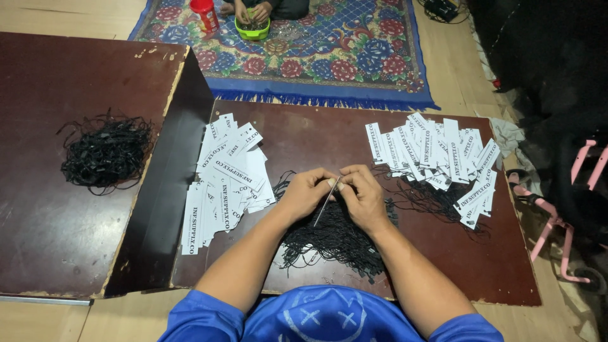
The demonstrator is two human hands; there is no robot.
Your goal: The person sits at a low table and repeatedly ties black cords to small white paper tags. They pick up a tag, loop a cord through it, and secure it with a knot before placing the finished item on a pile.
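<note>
My left hand (306,192) and my right hand (362,195) meet over the low dark-brown board (316,136). Between their fingertips they pinch one white paper tag (327,201), seen edge-on and tilted. A black string seems to be at the tag's top end, too thin to tell for sure. Under my hands lies a loose heap of black strings (335,237). A pile of plain white printed tags (225,177) lies to the left. Another spread of white tags with black strings attached (437,158) lies to the right.
A second bundle of black strings (104,152) rests on the larger brown board (57,209) at left. Beyond is a flowered rug (316,57), where another person's hands reach into a green bowl (252,28) beside a red cup (204,14). A pink frame (557,228) stands at right.
</note>
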